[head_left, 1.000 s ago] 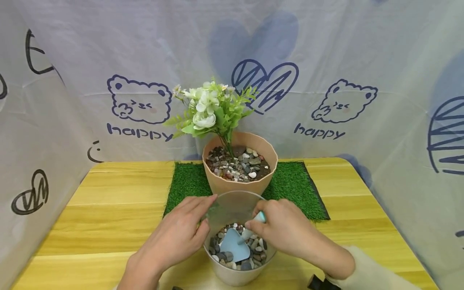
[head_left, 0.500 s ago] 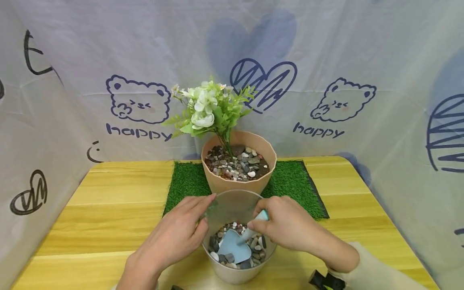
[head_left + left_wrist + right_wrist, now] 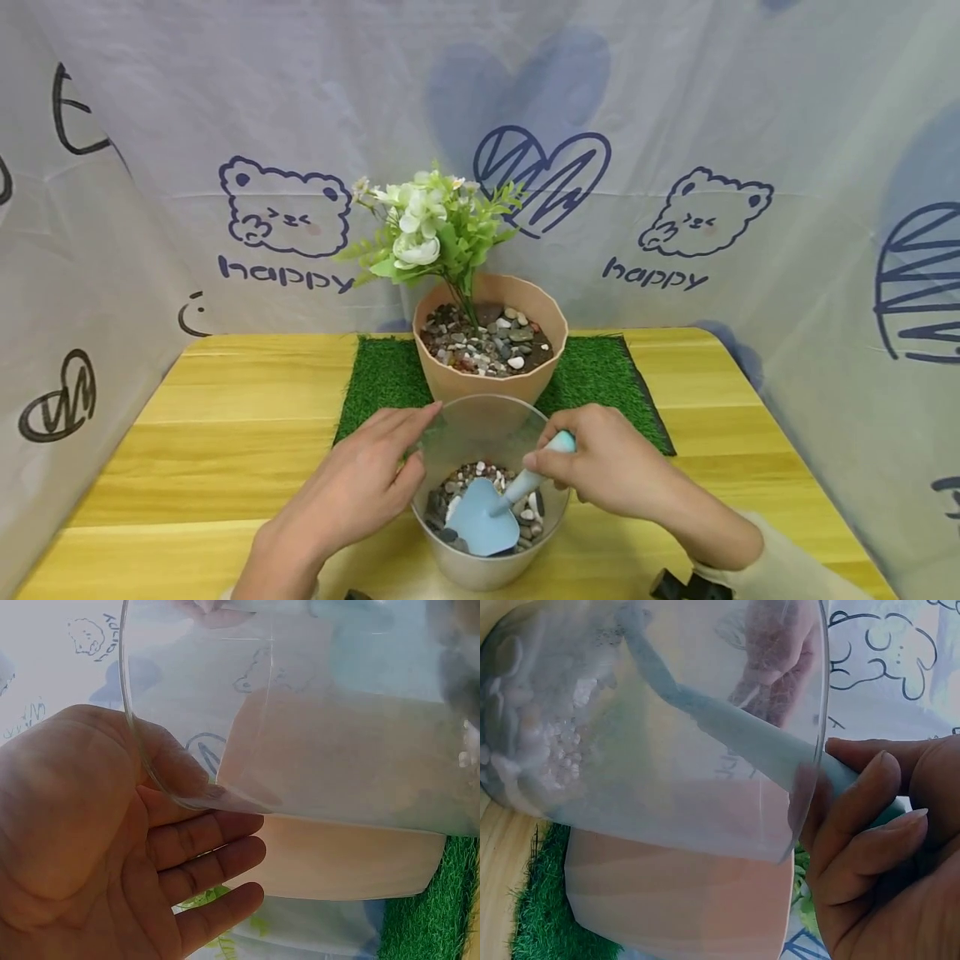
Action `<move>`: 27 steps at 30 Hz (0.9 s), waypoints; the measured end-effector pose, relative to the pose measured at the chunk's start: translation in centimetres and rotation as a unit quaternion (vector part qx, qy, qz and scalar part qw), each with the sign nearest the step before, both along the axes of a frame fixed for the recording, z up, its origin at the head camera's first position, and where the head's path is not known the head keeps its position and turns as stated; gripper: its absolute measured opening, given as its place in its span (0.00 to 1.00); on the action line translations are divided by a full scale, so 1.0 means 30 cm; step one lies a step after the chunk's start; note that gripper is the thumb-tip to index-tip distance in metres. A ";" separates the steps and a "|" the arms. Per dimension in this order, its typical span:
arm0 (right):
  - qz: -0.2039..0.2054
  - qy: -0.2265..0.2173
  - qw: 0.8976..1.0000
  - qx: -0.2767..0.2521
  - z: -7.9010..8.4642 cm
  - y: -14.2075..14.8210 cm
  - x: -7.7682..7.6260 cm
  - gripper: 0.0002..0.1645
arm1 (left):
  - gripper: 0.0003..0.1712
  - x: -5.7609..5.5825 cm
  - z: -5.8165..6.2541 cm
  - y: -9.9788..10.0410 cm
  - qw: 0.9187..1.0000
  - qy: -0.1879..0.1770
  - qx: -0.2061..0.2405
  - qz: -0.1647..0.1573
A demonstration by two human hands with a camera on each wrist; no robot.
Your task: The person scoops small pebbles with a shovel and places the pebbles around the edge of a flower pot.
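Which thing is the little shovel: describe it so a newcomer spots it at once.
On the wooden table, nearer the viewer than the peach pot, stands a clear bucket with pebbles inside. In it, the shovel sits blade down, handle slanting up to the right. It is the bucket's only light-blue thing, broad and smooth among small grey, brown and white pebbles.

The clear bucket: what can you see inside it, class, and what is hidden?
Inside the clear bucket are mixed pebbles and the blade of a blue shovel, gripped by the right hand. Whatever lies directly beneath the blade is covered and cannot be seen.
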State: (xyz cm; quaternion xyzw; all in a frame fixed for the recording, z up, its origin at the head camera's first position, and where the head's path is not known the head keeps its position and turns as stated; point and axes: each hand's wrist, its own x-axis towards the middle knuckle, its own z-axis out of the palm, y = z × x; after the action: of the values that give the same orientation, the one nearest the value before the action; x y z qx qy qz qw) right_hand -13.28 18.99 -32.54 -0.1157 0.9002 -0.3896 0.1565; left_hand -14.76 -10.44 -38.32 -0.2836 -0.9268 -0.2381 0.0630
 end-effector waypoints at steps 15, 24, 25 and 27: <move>-0.041 -0.014 0.998 -0.055 -0.008 0.066 -0.012 0.15 | 0.32 -0.006 0.000 -0.001 1.000 0.002 0.001 -0.003; -0.035 -0.073 0.987 -0.138 -0.033 0.105 -0.024 0.18 | 0.32 -0.002 0.000 -0.002 1.000 -0.001 0.003 -0.004; -0.034 -0.077 0.986 -0.143 -0.036 0.104 -0.024 0.18 | 0.32 -0.002 0.000 -0.003 1.000 -0.001 0.003 -0.003; -0.032 -0.079 0.985 -0.150 -0.041 0.101 -0.023 0.18 | 0.32 -0.001 -0.001 -0.004 1.000 -0.003 0.003 -0.002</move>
State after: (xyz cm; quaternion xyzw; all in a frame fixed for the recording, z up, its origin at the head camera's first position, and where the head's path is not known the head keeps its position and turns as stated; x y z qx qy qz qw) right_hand -13.96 22.04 -33.77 -0.0778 0.8195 -0.5331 0.1956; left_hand -14.78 -10.56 -38.37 -0.2850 -0.9255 -0.2420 0.0608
